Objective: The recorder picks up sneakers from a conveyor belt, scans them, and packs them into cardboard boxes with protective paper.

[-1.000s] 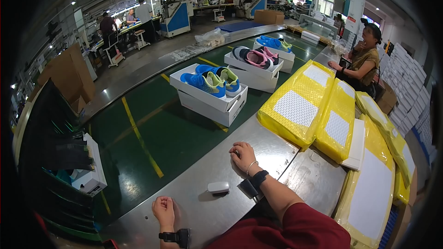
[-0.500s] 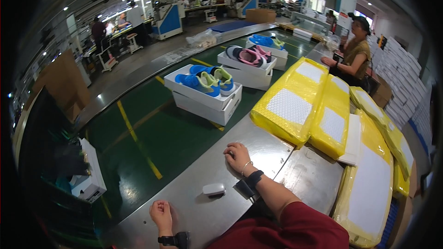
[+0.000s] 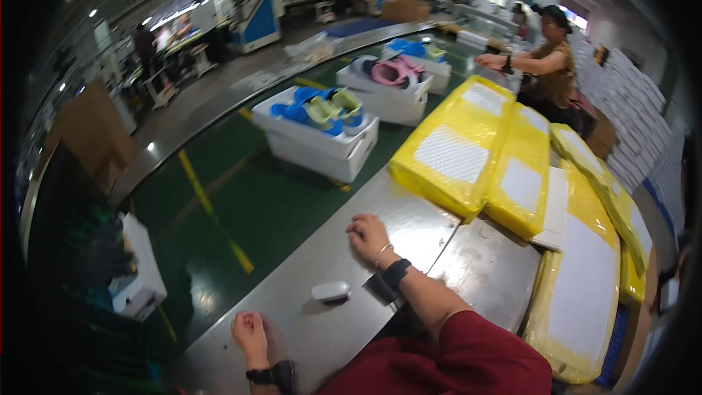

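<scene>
My left hand (image 3: pixel 250 336) rests on the metal ledge (image 3: pixel 292 316) at the lower left, its fingers curled in with nothing seen in them. Farther up the ledge lies my right hand (image 3: pixel 368 238), loosely closed near the edge of the green conveyor belt (image 3: pixel 219 208), also without a visible object. Between my wrists sits a small white rounded device (image 3: pixel 331 291). A dark flat object (image 3: pixel 380 289) lies beside my right wrist. Nearest on the belt, an uncovered white shoebox (image 3: pixel 300 143) holds blue and lime sneakers (image 3: pixel 322 111).
Behind it stand a shoebox (image 3: pixel 387 100) with pink and dark shoes and another with blue ones. Yellow-wrapped packs (image 3: pixel 439 168) cover the ledge at right. A co-worker (image 3: pixel 548 62) stands beyond them. At far left, a white box (image 3: pixel 139 271) is on the belt.
The view has shifted a little and blurred. The co-worker's arm now stretches out over the belt side. Both my hands stay resting on the ledge.
</scene>
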Motion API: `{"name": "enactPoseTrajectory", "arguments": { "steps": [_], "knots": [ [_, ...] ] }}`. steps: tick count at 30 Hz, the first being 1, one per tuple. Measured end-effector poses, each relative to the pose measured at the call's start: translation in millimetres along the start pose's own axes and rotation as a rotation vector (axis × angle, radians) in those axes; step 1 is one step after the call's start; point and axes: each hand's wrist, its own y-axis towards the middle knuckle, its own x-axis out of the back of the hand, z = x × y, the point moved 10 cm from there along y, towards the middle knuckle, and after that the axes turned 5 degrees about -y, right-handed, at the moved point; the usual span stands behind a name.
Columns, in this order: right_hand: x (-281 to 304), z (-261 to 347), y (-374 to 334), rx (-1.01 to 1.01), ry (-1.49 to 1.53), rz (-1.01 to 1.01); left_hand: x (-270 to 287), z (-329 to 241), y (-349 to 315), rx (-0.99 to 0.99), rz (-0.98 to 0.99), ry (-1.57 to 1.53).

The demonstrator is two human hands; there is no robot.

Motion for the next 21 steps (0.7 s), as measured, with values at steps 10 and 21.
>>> {"name": "enactPoseTrajectory", "arguments": {
  "steps": [10, 21],
  "knots": [
    [15, -14, -5, 0.010, -0.024, -0.042, -4, -22, 10, 0.031, 0.064, 0.171],
    [21, 1, 15, -0.034, 0.006, -0.031, -14, 6, 22, 0.145, 0.143, -0.027]
  ]
}}
